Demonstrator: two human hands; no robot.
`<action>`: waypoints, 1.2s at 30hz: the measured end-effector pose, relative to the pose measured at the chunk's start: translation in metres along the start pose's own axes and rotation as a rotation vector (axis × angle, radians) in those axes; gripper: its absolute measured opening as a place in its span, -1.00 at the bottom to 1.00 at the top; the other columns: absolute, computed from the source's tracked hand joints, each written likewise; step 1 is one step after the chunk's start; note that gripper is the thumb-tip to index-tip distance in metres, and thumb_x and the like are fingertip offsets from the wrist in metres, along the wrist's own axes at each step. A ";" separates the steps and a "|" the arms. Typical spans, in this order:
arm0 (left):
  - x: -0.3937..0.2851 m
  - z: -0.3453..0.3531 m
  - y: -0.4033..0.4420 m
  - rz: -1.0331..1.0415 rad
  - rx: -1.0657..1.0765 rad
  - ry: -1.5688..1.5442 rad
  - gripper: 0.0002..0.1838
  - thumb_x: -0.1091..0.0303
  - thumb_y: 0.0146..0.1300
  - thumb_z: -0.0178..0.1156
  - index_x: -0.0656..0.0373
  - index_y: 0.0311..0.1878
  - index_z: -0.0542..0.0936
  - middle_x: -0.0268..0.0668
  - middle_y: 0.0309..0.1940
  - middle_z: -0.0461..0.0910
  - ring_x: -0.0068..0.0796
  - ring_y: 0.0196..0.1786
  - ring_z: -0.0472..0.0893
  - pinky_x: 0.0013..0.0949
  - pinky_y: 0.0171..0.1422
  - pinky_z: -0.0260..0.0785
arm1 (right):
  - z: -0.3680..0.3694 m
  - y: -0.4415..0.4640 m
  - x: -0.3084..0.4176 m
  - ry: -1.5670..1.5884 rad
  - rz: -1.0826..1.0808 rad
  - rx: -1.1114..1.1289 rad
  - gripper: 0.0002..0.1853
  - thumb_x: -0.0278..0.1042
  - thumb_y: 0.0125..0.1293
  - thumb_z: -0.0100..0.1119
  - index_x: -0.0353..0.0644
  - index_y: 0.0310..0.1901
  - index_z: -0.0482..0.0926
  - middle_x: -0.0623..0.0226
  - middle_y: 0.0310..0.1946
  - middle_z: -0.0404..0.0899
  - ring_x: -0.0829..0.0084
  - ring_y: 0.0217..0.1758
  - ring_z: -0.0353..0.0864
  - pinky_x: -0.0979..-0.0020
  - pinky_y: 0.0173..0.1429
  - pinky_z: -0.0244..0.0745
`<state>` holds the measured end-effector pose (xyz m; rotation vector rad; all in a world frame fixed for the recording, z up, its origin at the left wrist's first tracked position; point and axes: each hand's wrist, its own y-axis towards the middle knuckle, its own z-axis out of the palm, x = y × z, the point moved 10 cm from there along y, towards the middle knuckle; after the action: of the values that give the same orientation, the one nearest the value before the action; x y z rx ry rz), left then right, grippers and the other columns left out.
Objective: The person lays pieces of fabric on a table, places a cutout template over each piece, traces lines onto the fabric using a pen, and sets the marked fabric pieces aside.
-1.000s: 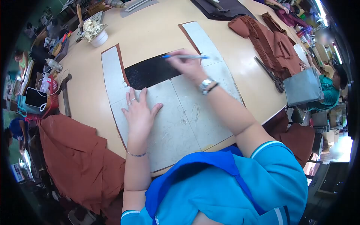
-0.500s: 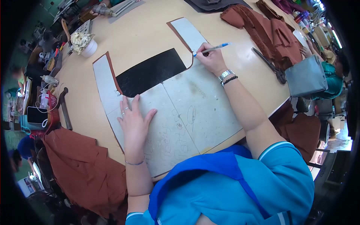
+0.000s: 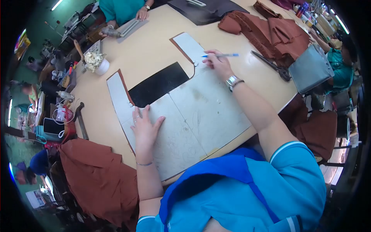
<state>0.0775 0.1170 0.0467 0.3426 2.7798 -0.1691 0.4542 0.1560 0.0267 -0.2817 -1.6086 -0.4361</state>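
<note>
A large grey U-shaped template [image 3: 208, 112] lies on the table over reddish-brown material, whose edge [image 3: 125, 87] shows along its arms. Between the two arms a black piece [image 3: 160, 84] lies flat. My left hand [image 3: 147, 125] rests with fingers spread on the template near its left inner corner, holding nothing. My right hand [image 3: 219, 66] grips a blue-and-clear pen [image 3: 228, 55] over the right inner corner, where the tip looks close to the template; contact cannot be made out.
A white pot with a brush [image 3: 102, 66], a hammer [image 3: 81, 120] and a red basket [image 3: 68, 125] are at left. Scissors [image 3: 272, 65] and brown material [image 3: 274, 36] lie at right. Another person's hand [image 3: 142, 14] is at the far edge.
The pen went from above the black piece to the right inner corner, where it now sits slightly off the edge. My left hand stays on the template. The camera view has shifted.
</note>
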 end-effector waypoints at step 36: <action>0.117 -0.016 -0.077 -0.260 -0.479 -0.238 -0.60 0.06 0.36 0.22 0.16 0.07 0.52 -0.10 -0.03 0.61 -0.18 0.10 0.58 -0.13 0.16 0.42 | -0.208 -0.145 0.144 -1.285 -0.389 -0.665 -0.24 0.02 0.38 0.20 -0.27 0.44 0.19 -0.10 0.41 0.27 -0.05 0.50 0.18 0.11 0.53 0.07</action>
<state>-0.0539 0.0704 0.0273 -0.1504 2.5113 0.3677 0.5652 -0.0765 0.1633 -0.8764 -2.7441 -1.2616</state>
